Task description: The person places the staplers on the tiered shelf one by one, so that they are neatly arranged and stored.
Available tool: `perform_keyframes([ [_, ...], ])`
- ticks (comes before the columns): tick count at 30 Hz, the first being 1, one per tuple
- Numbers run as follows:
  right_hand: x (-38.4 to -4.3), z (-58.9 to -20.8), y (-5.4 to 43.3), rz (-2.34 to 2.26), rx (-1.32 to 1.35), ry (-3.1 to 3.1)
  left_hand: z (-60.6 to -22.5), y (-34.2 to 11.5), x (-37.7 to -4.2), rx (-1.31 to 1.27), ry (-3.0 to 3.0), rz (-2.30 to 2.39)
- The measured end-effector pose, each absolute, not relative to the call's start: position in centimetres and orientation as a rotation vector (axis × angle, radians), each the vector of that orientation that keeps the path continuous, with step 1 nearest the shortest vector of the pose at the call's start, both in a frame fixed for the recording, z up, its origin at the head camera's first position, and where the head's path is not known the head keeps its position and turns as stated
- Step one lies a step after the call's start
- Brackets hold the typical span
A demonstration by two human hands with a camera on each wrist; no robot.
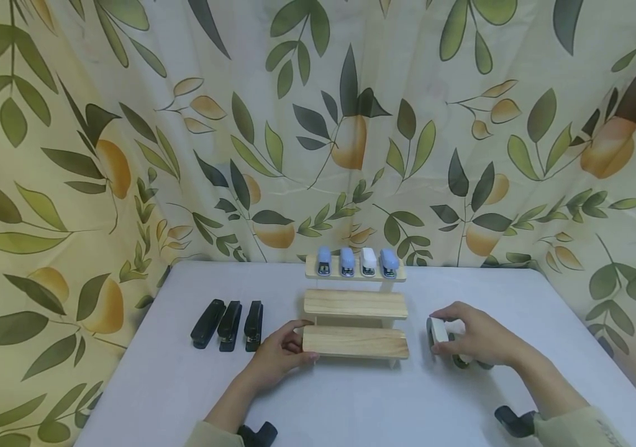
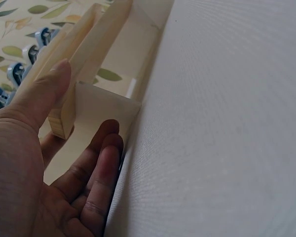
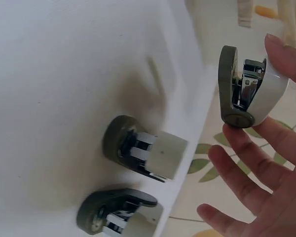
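Observation:
My left hand (image 1: 279, 354) pinches the left end of the lowest board (image 1: 356, 343) of a stepped wooden rack. In the left wrist view, the thumb lies on the board's upper side and a finger reaches under it; the other fingers are loosely bent near the rack's pale side support (image 2: 101, 101). To the right of the rack, my right hand (image 1: 477, 335) holds a small white and grey-green stapler (image 3: 270, 96) between thumb and fingers, raised off the table. Two similar staplers, one here (image 3: 170, 154) and another (image 3: 143, 222), stand below it, mostly hidden in the head view.
Several mini staplers, blue ones (image 1: 347, 261) and a white one (image 1: 368, 261), stand in a row on the rack's top board. The middle board (image 1: 356, 303) is bare. Three black staplers (image 1: 230, 326) lie left of the rack. A leaf-patterned curtain (image 1: 329, 205) hangs behind the white table (image 1: 351, 403).

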State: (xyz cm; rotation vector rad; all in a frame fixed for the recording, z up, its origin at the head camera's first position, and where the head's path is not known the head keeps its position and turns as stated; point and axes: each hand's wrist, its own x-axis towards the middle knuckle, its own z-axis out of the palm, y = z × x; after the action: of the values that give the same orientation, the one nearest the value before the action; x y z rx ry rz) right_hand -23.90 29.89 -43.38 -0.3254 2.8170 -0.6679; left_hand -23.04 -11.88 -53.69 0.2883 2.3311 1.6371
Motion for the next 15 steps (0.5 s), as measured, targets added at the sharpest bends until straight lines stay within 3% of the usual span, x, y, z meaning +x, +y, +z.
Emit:
perform_keyframes([
  [15,-23.4,-41.5,29.4,-0.691,-0.442,2.894,-53.7,-11.7,-23.0,0.297,2.370,1.608],
])
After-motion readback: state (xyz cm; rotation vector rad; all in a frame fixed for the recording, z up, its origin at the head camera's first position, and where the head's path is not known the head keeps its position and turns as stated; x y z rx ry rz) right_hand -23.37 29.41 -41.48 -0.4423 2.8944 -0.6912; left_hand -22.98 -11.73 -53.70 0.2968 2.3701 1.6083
